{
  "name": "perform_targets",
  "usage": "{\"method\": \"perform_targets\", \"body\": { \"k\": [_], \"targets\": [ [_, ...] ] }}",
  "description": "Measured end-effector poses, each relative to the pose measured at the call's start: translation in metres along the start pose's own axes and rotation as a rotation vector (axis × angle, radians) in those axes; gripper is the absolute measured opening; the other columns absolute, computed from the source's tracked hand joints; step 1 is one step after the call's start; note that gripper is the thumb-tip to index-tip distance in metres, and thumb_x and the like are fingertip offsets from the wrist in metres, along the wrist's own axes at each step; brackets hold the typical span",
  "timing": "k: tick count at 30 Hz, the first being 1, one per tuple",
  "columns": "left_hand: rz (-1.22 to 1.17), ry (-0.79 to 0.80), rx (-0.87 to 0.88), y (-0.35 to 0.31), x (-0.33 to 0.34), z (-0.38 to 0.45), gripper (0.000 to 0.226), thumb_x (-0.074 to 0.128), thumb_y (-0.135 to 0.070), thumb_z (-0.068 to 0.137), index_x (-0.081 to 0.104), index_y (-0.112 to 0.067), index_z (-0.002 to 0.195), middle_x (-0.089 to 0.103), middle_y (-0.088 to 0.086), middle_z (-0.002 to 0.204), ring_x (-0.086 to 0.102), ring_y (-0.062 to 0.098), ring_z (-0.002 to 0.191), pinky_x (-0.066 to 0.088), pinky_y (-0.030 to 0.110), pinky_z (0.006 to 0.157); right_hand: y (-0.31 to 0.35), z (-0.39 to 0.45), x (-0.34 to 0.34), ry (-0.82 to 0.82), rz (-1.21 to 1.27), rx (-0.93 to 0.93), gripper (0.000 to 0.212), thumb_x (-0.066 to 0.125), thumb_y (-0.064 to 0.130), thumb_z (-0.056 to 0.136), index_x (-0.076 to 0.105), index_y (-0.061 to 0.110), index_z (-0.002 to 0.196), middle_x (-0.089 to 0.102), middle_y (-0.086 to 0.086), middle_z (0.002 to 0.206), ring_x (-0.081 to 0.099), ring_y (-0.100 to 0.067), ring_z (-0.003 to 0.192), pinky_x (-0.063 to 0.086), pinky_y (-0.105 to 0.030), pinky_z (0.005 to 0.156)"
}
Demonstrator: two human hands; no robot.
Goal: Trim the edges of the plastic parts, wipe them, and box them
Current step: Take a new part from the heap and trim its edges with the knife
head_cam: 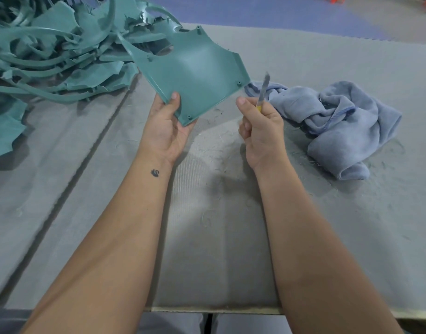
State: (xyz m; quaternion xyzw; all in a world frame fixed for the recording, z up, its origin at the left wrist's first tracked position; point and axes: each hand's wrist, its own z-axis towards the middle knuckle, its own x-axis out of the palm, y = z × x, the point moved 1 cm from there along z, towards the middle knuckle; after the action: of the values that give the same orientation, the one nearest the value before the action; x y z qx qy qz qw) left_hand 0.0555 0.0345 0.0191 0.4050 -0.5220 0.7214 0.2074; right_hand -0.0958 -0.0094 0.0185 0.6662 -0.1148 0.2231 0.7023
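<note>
Hands worked above a grey felt-covered table [303, 56]: left hand [167, 131] gripped a smooth teal plastic part [195, 68], thumb on top; right hand [261, 131] curled around what looked like a blurred knife [263, 90], beside a rumpled blue cloth [337, 126].

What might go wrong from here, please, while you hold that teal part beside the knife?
The blade in the right hand points up beside the left hand, whose thumb lies on the teal part; a slip could cut it. Only one corner is gripped, so the part may twist. Shavings on the table could dirty the blue cloth.
</note>
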Motion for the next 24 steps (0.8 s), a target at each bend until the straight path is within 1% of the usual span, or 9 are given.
{"method": "perform_targets", "body": {
  "k": [2, 4, 7, 9, 13, 15, 19, 22, 24],
  "targets": [
    [-0.047, -0.025, 0.001, -0.002, -0.001, 0.001, 0.039, 0.038, 0.0, 0.1, 0.045, -0.009, 0.138, 0.058, 0.012, 0.133, 0.062, 0.027, 0.109, 0.057, 0.038, 0.085, 0.001, 0.001, -0.003, -0.034, 0.074, -0.003, 0.019, 0.069, 0.008, 0.086, 0.063, 0.019, 0.071, 0.036, 0.005, 0.048, 0.028, -0.008, 0.044, 0.024, -0.019, 0.046],
    [-0.095, -0.044, 0.009, -0.005, -0.003, 0.001, 0.037, 0.038, 0.0, 0.1, 0.047, -0.009, 0.135, 0.059, 0.012, 0.131, 0.065, 0.026, 0.105, 0.058, 0.037, 0.083, 0.004, 0.003, -0.008, -0.087, 0.092, -0.023, 0.019, 0.068, 0.009, 0.087, 0.061, 0.019, 0.073, 0.036, 0.004, 0.049, 0.029, -0.008, 0.044, 0.025, -0.019, 0.045],
    [-0.095, -0.072, 0.005, -0.008, -0.004, 0.002, 0.031, 0.036, -0.002, 0.102, 0.051, -0.01, 0.128, 0.065, 0.009, 0.116, 0.068, 0.024, 0.098, 0.057, 0.037, 0.084, 0.008, 0.004, -0.007, -0.071, -0.096, -0.094, 0.011, 0.064, 0.024, 0.09, 0.061, 0.017, 0.082, 0.039, 0.004, 0.057, 0.034, -0.008, 0.052, 0.032, -0.018, 0.05],
    [-0.046, -0.108, -0.022, -0.007, -0.004, 0.003, 0.033, 0.035, -0.004, 0.103, 0.048, -0.007, 0.133, 0.065, 0.01, 0.113, 0.07, 0.023, 0.091, 0.058, 0.036, 0.081, 0.007, 0.002, -0.002, -0.039, -0.184, -0.077, 0.02, 0.053, 0.032, 0.092, 0.061, 0.015, 0.085, 0.044, 0.004, 0.061, 0.039, -0.008, 0.055, 0.035, -0.019, 0.054],
    [0.067, -0.141, -0.078, -0.004, 0.0, 0.002, 0.025, 0.035, -0.001, 0.102, 0.052, -0.004, 0.12, 0.067, 0.014, 0.106, 0.072, 0.024, 0.082, 0.061, 0.033, 0.067, 0.003, -0.002, 0.003, 0.06, -0.366, -0.178, 0.025, 0.041, 0.018, 0.101, 0.06, 0.02, 0.084, 0.055, 0.004, 0.068, 0.048, -0.008, 0.06, 0.039, -0.02, 0.06],
    [0.088, -0.163, -0.087, -0.002, 0.0, 0.002, 0.023, 0.035, -0.001, 0.102, 0.054, -0.007, 0.113, 0.067, 0.013, 0.105, 0.072, 0.023, 0.079, 0.06, 0.031, 0.063, 0.002, -0.005, 0.002, 0.11, -0.397, -0.178, 0.026, 0.041, 0.019, 0.103, 0.062, 0.024, 0.088, 0.058, 0.004, 0.068, 0.051, -0.009, 0.06, 0.042, -0.022, 0.06],
    [0.1, -0.244, -0.071, 0.0, -0.003, 0.005, 0.021, 0.036, 0.0, 0.102, 0.056, -0.009, 0.104, 0.068, 0.013, 0.102, 0.071, 0.023, 0.079, 0.059, 0.031, 0.06, -0.001, -0.005, 0.002, 0.138, -0.429, -0.122, 0.03, 0.038, 0.025, 0.104, 0.059, 0.021, 0.083, 0.045, 0.003, 0.057, 0.04, -0.007, 0.053, 0.034, -0.019, 0.051],
    [0.087, -0.256, -0.071, 0.0, -0.005, 0.006, 0.021, 0.037, 0.0, 0.102, 0.056, -0.009, 0.104, 0.068, 0.013, 0.104, 0.071, 0.023, 0.08, 0.059, 0.031, 0.06, -0.004, -0.005, 0.002, 0.145, -0.456, -0.111, 0.036, 0.038, 0.027, 0.104, 0.052, 0.017, 0.073, 0.041, 0.007, 0.055, 0.036, -0.006, 0.052, 0.031, -0.02, 0.05],
    [0.077, -0.252, -0.076, 0.0, -0.006, 0.006, 0.022, 0.036, 0.0, 0.102, 0.056, -0.009, 0.105, 0.068, 0.012, 0.107, 0.071, 0.022, 0.08, 0.059, 0.031, 0.061, -0.004, -0.004, 0.003, 0.158, -0.45, -0.111, 0.039, 0.038, 0.031, 0.104, 0.051, 0.014, 0.07, 0.041, 0.008, 0.055, 0.035, -0.005, 0.052, 0.03, -0.016, 0.05]
  ]
}}
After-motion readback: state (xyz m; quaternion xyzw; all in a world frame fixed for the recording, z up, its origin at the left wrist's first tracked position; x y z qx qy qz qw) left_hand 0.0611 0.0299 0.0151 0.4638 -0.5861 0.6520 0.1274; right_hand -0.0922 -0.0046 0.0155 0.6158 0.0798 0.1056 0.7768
